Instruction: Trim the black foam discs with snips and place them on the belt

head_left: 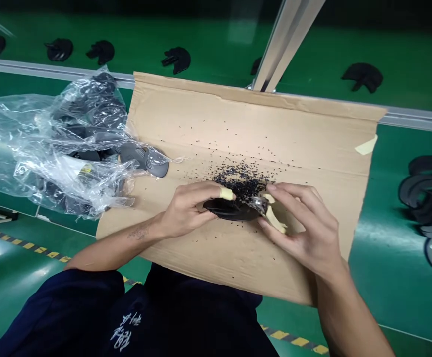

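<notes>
My left hand (pixel 189 208) grips the near-left edge of a dark round plastic part (pixel 234 210), with pale yellow tape round one fingertip. The part is tilted just above the cardboard. My right hand (pixel 305 225) is closed round a small shiny metal tool (pixel 259 204), whose tip meets the right side of the part. Pale yellow strips show among the right fingers; whether they wrap the tool or the fingers I cannot tell. Just beyond both hands lies a heap of tiny black bits (pixel 243 178), thinning out over the cardboard sheet (pixel 201 258).
At the left, a clear plastic bag (pixel 59 153) holds several dark parts, and a grey part (pixel 141 157) pokes out onto the cardboard. Stacked dark parts (pixel 429 193) lie at the right. A metal post (pixel 284 44) rises behind the cardboard; several black parts (pixel 177 60) sit beyond the rail.
</notes>
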A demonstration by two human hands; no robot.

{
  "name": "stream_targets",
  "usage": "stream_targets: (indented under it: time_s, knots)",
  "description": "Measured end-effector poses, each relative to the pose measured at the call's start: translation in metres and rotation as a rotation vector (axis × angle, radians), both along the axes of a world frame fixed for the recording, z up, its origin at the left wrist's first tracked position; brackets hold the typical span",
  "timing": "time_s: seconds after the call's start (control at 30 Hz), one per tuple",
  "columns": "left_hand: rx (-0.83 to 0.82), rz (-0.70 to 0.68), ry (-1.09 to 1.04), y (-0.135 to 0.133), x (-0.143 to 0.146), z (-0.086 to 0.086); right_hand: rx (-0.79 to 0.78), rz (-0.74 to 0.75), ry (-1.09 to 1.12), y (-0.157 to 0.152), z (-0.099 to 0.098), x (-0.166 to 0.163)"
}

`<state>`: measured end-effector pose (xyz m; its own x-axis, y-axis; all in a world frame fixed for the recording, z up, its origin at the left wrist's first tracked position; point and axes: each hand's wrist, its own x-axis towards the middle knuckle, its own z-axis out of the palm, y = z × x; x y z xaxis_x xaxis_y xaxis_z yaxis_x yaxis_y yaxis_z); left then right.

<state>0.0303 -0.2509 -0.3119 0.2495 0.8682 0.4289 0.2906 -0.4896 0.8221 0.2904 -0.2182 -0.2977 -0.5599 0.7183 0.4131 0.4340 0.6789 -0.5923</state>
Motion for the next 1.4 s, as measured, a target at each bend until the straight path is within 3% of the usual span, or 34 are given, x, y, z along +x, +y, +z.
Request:
stream_targets:
  time_s: [0.3, 1.4]
  knots:
    - [0.012, -0.055, -0.036, -0.0007, 0.0018, 0.0024, 0.02, 0.078, -0.105, 0.0026, 0.0032, 0.0075]
    - [-0.002, -0.053, -0.036, -0.0051, 0.0038, 0.0059, -0.001, 0.13, -0.068, -0.0064, 0.0019, 0.0092]
